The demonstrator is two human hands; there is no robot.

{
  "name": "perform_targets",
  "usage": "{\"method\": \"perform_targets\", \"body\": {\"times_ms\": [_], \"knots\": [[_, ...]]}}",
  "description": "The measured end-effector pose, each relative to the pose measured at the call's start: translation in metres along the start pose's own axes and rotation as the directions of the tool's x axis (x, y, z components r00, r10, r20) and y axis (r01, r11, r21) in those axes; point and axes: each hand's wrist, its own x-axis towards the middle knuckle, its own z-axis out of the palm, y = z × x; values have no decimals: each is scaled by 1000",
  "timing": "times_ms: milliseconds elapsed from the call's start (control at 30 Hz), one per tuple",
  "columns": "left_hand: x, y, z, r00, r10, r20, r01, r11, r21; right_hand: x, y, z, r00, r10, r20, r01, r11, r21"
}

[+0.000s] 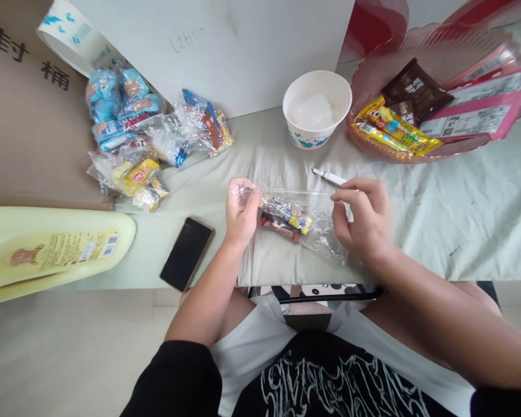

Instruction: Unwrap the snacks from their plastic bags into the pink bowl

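A clear plastic bag (323, 231) lies on its side over the cloth-covered table, with several small wrapped snacks (293, 219) in red, yellow and brown inside. My left hand (242, 213) is closed around one gathered end of the bag. At the other end, my right hand (364, 217) pinches the bag's edge between thumb and fingertips. Just beyond my right fingers lies a slim utility knife (329, 176) with a white handle. Behind it stands a white paper tub (315, 130) holding something whitish and translucent.
Several bagged snacks (136, 174) are piled at the back left, by a tipped paper tub (72, 37) and a cardboard box (35, 133). A phone (186, 255) and a yellow jug (56, 249) sit at left. A pink glass bowl (360, 139) of snacks stands back right.
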Motion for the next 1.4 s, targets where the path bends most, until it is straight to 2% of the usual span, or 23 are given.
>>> {"method": "perform_targets", "body": {"times_ms": [100, 167, 267, 367, 500, 567, 667, 733, 833, 1000, 1067, 1167, 1267, 1400], "knots": [[0, 1, 0, 1000, -19, 22, 19, 1000, -8, -5, -5, 2, 961, -261, 89, 251, 961, 114], [-1, 2, 0, 999, -34, 33, 34, 999, -17, -9, -9, 6, 920, -346, 184, 309, 929, 202], [-1, 3, 0, 998, -46, 42, 47, 999, -17, -11, -12, 13, 924, -274, 268, 225, 954, 199], [-1, 4, 0, 998, -34, 49, 34, 999, -9, -10, -11, 16, 945, -186, 269, 138, 973, 186], [-1, 3, 0, 998, -30, 54, 30, 1000, -1, -9, -11, 14, 935, -140, 325, 69, 973, 221], [-1, 2, 0, 997, -64, 47, 65, 997, -30, -9, -11, 14, 930, -107, 352, 23, 971, 237], [1, 4, 0, 978, -202, 51, 208, 961, -182, -8, -11, 15, 936, -5, 353, -88, 965, 246], [3, 7, 0, 941, -317, 116, 338, 889, -310, -7, -11, 16, 937, 48, 346, -140, 959, 246], [4, 14, -1, 870, -410, 274, 490, 782, -385, -7, -10, 17, 928, 32, 371, -139, 955, 263], [0, 24, -1, 796, -427, 429, 590, 705, -394, -9, -8, 19, 927, -59, 370, -57, 954, 295], [-2, 28, 0, 761, -440, 477, 641, 627, -443, -10, -8, 21, 925, -51, 377, -63, 957, 284], [-7, 35, 2, 692, -451, 563, 721, 464, -514, -12, -9, 24, 925, -33, 380, -83, 955, 286], [-12, 42, 7, 636, -493, 594, 768, 324, -553, -15, -12, 27, 922, -57, 384, -60, 956, 286], [-18, 49, 17, 542, -630, 556, 767, 101, -634, -18, -12, 31, 914, -110, 390, -10, 956, 293]]}}
